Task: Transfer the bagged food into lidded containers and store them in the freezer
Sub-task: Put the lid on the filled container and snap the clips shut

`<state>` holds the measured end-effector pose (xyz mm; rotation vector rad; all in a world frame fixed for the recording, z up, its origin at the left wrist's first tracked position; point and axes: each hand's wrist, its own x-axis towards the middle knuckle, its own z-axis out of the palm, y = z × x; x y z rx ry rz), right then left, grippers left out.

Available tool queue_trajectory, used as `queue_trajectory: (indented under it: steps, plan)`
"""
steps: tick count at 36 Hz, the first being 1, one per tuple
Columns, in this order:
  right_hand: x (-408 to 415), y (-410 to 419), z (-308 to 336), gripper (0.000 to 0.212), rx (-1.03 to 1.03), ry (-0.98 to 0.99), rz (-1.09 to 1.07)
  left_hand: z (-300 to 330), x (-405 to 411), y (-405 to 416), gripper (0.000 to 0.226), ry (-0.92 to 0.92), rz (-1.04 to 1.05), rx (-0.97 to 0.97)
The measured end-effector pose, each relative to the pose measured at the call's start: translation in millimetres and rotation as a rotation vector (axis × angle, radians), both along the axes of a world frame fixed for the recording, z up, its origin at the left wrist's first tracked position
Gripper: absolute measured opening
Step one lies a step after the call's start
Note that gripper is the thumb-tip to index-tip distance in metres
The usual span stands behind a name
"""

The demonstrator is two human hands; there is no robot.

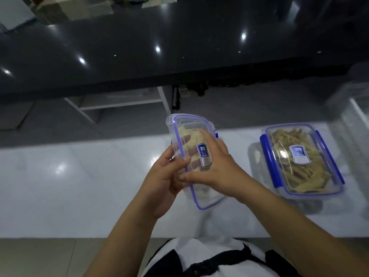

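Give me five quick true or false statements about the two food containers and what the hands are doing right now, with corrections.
1. Both hands hold a clear plastic container with a blue-sealed lid. True; left hand, right hand.
2. The held container is empty. False; pale food shows inside.
3. A second clear container with blue side clips rests on the white counter. True.
4. The second container has no lid. False; its lid is on.
5. The second container sits to the left of the hands. False; it is to their right.
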<state>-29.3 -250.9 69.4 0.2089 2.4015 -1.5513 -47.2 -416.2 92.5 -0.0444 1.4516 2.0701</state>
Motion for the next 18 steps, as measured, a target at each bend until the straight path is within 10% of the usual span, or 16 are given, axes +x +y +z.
queue_trajectory:
  steps: [7,13,18]
  plan:
    - [10,29,-7,0.125,-0.022,0.066,-0.111,0,-15,17,0.048,0.060,-0.227,-0.102]
    - [25,37,-17,0.126,0.207,-0.017,-0.135,-27,-76,-7,0.019,0.191,0.061,-0.513]
    - [41,29,-27,0.126,0.340,-0.112,-0.191,-65,-127,-20,0.049,0.073,-0.032,-0.674]
